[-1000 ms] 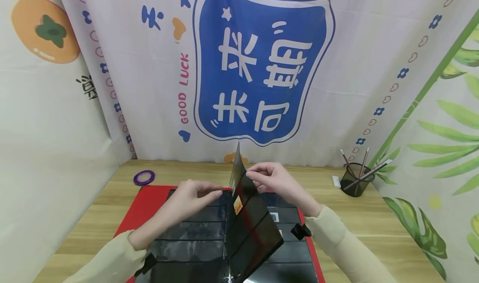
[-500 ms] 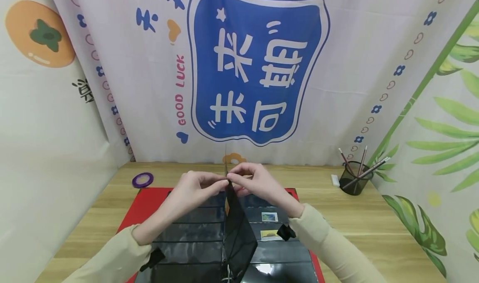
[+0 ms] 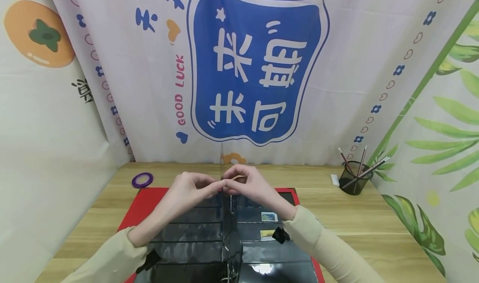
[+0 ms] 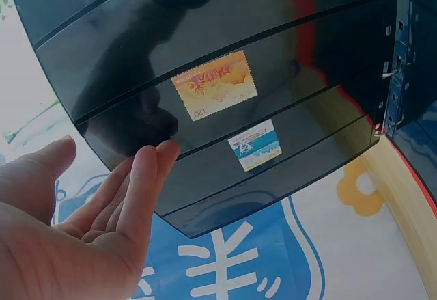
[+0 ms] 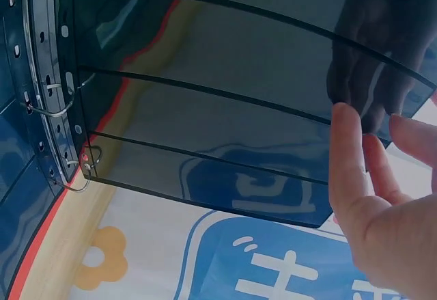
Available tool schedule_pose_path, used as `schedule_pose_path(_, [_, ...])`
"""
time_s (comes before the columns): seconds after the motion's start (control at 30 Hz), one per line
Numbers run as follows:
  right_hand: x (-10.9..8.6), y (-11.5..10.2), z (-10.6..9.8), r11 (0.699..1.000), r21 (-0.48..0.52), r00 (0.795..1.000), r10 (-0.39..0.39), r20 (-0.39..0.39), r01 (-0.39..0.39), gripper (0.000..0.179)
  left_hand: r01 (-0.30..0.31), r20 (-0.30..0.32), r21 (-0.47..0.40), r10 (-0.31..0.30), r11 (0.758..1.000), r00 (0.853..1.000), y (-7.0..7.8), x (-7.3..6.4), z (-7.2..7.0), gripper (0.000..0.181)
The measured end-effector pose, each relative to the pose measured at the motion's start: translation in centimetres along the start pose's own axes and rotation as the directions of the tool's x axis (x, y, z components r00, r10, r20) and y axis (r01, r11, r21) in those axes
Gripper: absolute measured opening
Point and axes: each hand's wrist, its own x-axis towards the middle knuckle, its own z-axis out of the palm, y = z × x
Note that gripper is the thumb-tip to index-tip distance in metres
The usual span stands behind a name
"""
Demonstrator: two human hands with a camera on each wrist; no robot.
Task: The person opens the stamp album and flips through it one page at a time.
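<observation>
A stamp album (image 3: 194, 229) lies spread on the table, one dark page (image 4: 287, 74) raised on edge at its rings. In the left wrist view, an orange stamp (image 4: 215, 86) and a blue-and-white stamp (image 4: 255, 146) sit in strips of that page. My left hand (image 3: 196, 187) reaches its fingertips to the page's left face, thumb apart from the fingers by the outer edge. Across from it, my right hand (image 3: 247, 185) pinches the page near its outer edge, fingers against the right face. Two stamps (image 3: 269, 216) show on the album's right side beneath.
A purple tape roll (image 3: 142, 180) lies at the table's back left. Toward the back right stand a mesh cup (image 3: 355, 181) of pencils and a white eraser (image 3: 334, 180). A printed curtain (image 3: 161, 121) hangs behind the table (image 3: 93, 216).
My right hand has swung the page leftward from a right lean to upright. My left hand has moved slightly right to meet its edge. Stamps on the right side have come into view.
</observation>
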Motion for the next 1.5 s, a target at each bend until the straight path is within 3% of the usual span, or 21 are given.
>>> schedule_pose_path(0.33, [0.2, 0.2, 0.5, 0.993, -0.109, 0.999, -0.04, -0.013, 0.038, 0.021, 0.051, 0.091, -0.122, -0.04, 0.991, 0.995, -0.4, -0.3, -1.3, 0.036])
schedule_pose_path(0.5, [-0.2, 1.1, 0.1, 0.978, -0.201, 0.999, -0.051, -0.009, 0.048, 0.023, 0.091, 0.1, -0.12, -0.08, 0.989, 0.992, -0.8, -0.9, -2.2, 0.032])
schedule_pose_path(0.8, [-1.4, 4.6, -1.8, 0.958, -0.286, 0.998, -0.019, -0.057, 0.002, 0.025, 0.104, 0.109, -0.073, -0.095, 0.992, 0.99, -3.0, -2.3, -4.1, 0.026])
schedule_pose_path(0.9, [-2.1, 6.4, -3.0, 0.939, -0.342, 0.998, -0.004, -0.069, -0.019, 0.028, 0.132, 0.11, -0.104, -0.121, 0.986, 0.987, -3.8, -2.6, -4.6, 0.027])
schedule_pose_path(0.97, [-2.6, 8.0, -4.0, 0.916, -0.399, 0.997, 0.003, -0.079, -0.034, 0.03, 0.149, 0.115, -0.133, -0.134, 0.98, 0.984, -4.4, -2.9, -4.8, 0.028])
schedule_pose_path(1.1, [-4.0, 11.4, -6.6, 0.835, -0.548, 0.997, 0.009, -0.083, -0.053, 0.046, 0.18, 0.117, -0.148, -0.164, 0.973, 0.98, -5.1, -3.2, -5.0, 0.029])
schedule_pose_path(1.2, [-5.2, 13.4, -8.6, 0.773, -0.625, 0.994, 0.095, -0.058, -0.11, 0.071, 0.196, 0.121, -0.143, -0.179, 0.97, 0.976, -5.3, -3.2, -5.1, 0.029])
schedule_pose_path(1.3, [-6.1, 14.6, -10.0, 0.73, -0.667, 0.98, 0.2, -0.001, -0.15, 0.093, 0.194, 0.119, -0.144, -0.178, 0.97, 0.977, -5.5, -3.3, -5.1, 0.029])
schedule_pose_path(1.5, [-7.0, 16.0, -11.0, 0.643, -0.755, 0.96, 0.273, 0.068, -0.13, 0.11, 0.201, 0.117, -0.156, -0.184, 0.967, 0.976, -5.8, -3.4, -5.1, 0.029])
